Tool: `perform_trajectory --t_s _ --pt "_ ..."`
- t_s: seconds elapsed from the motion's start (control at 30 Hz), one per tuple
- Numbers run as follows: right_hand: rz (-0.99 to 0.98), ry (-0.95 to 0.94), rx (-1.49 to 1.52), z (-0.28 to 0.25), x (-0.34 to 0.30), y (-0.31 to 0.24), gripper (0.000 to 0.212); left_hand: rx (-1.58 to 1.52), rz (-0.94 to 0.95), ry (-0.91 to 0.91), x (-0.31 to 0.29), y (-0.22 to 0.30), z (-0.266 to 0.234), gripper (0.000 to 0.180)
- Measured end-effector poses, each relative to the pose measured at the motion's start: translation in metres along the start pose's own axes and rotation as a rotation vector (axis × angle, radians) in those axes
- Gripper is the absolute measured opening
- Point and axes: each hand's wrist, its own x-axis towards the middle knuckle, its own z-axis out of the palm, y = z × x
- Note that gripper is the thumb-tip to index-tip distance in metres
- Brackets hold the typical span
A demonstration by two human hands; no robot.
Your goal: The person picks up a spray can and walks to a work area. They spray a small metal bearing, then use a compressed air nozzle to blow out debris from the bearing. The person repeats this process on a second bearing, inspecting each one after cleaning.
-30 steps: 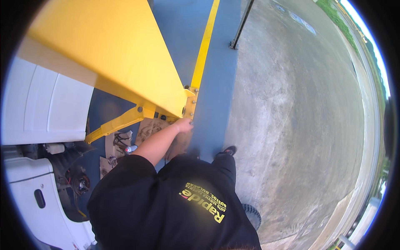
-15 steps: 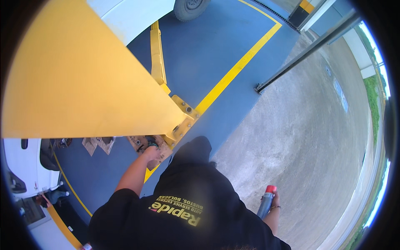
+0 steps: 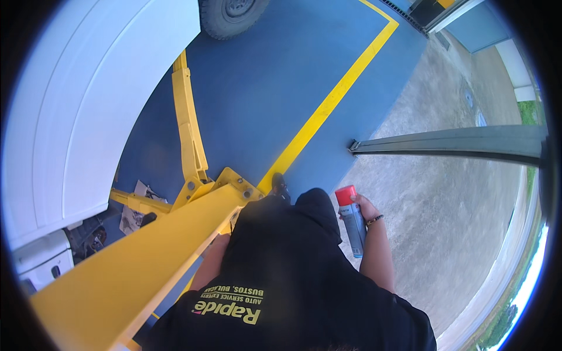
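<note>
a: what's nearest?
b: the person's black cloth shirt [image 3: 281,272]. just past it, the right hand [image 3: 366,207] is wrapped round a slim grey-and-blue spray can with a red cap [image 3: 353,227], out over the body's right side.

a: why grip it so high?
b: the fingers close just under the cap, the base slanting back toward the body; i'd judge that gives control of the top end. a dark beaded bracelet [image 3: 375,219] circles that wrist.

a: and the left hand?
b: can't tell what it's doing. its bare forearm [image 3: 211,263] runs behind a thick yellow steel post [image 3: 146,251], which hides the hand.

a: what steadies that post?
b: bolts show at its yellow metal foot [image 3: 237,182], probably pinning it to the smooth blue-painted floor [image 3: 263,88]. hinged yellow steel arms [image 3: 186,111] spread from there toward a big white vehicle [image 3: 99,88], presumably to bear its weight. stained flat sheets [image 3: 130,222] lie past the post, perhaps to catch grime.

a: farther off?
b: a straight yellow painted line [image 3: 328,111], likely marking the bay's edge, then a grey metal upright [image 3: 451,142] that meets the ground near the pale concrete [image 3: 410,199]. a black tyre [image 3: 228,26] shows up top.
</note>
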Motion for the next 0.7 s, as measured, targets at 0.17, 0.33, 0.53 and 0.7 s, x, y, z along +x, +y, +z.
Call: perform_trajectory --t_s 0.17,0.33,0.53,0.7 --pt "-0.373 -0.223 0.112 -0.030 0.058 -0.221 0.065 -0.082 0.149 0.474 0.061 0.118 -0.270 0.027" --pt "-0.554 -0.360 0.372 -0.112 0.133 -0.399 0.074 -0.259 0.193 0.743 0.123 0.217 -0.456 0.025" --pt "-0.207 -0.079 0.206 -0.176 0.191 -0.582 0.065 -0.273 0.095 0.239 0.121 0.289 -0.532 0.031" --pt "-0.013 -0.002 0.116 -0.239 0.257 -0.661 0.071 -0.264 0.020 0.033 0.096 0.386 -0.630 0.030"
